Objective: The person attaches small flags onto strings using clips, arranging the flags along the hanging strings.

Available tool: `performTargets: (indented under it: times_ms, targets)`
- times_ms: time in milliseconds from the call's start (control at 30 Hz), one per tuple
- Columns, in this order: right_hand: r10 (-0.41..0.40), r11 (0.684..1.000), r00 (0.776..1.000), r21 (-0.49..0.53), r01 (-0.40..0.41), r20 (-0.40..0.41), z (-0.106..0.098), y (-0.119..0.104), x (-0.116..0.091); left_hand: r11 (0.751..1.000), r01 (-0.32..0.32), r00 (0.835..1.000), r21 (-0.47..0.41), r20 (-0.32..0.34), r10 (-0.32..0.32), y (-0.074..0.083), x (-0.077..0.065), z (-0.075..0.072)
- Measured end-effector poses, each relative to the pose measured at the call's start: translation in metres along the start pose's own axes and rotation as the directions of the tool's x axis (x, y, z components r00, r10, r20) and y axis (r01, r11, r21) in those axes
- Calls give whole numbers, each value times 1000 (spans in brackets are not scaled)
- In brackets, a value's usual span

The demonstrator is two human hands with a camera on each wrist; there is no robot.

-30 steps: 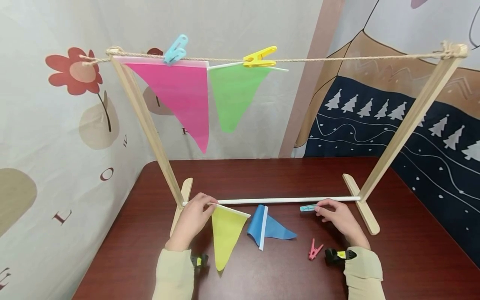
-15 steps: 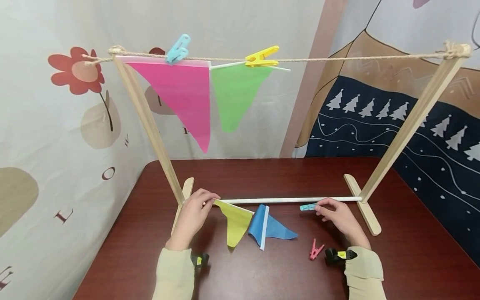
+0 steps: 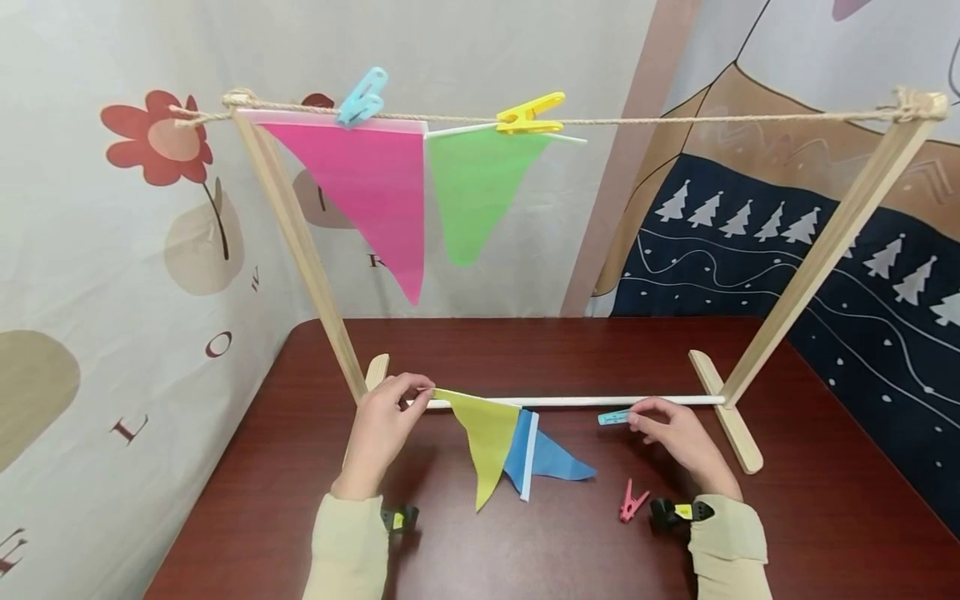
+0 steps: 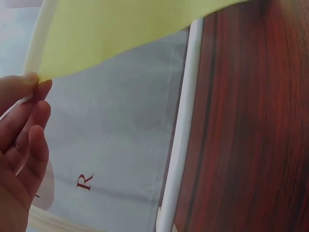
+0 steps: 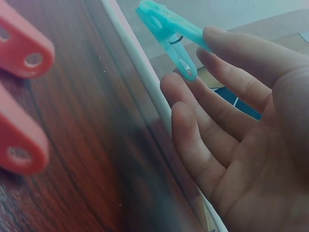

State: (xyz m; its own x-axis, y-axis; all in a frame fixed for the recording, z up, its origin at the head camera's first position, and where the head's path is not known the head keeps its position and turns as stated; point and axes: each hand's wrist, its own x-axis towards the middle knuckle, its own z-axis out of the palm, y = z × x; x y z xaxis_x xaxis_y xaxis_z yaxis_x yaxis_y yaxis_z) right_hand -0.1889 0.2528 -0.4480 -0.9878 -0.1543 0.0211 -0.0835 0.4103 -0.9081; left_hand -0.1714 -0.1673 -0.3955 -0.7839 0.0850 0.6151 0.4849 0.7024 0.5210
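Note:
My left hand (image 3: 384, 421) pinches one top corner of a yellow pennant (image 3: 487, 437) between thumb and fingertips. The pennant hangs from its white-edged top and overlaps a blue pennant (image 3: 558, 458) that lies folded on the table. In the left wrist view the yellow cloth (image 4: 111, 29) stretches away from the pinching fingers. My right hand (image 3: 678, 433) holds a light blue clothespin (image 3: 613, 417) by its handle end. In the right wrist view the thumb and fingers are at the handles of this clothespin (image 5: 171, 36). A red clothespin (image 3: 632, 502) lies on the table near the right wrist.
A wooden frame with a left post (image 3: 303, 250) and a right post (image 3: 832, 258) carries a twine line (image 3: 675, 119). A pink pennant (image 3: 375, 183) and a green pennant (image 3: 483, 192) hang from it by clothespins. A white rod (image 3: 600, 402) joins the feet.
The left hand has raised the yellow pennant and swung it to the right, so it now overlaps the blue one. The right hand keeps holding the light blue clothespin in nearly the same place.

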Motion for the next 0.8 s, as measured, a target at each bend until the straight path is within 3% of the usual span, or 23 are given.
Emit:
performTargets:
  times_ms: [133, 367, 633, 800]
  targets:
    - [-10, 1000, 1000, -26, 10, -1, 0, -4, 0, 1000, -8, 1000, -27, -11, 7, 3, 2, -2]
    - [9, 999, 1000, -38, -9, -5, 6, -43, -13, 1000, -14, 1000, -13, -14, 13, 6, 1, -2]
    - [13, 998, 1000, -67, -12, 4, 10, -42, -12, 1000, 16, 1000, 5, 14, -16, 10, 0, -4]
    - [-2, 999, 1000, -44, 2, 1, 8, -31, -7, 1000, 22, 1000, 0, 11, -22, 11, 1, -5]
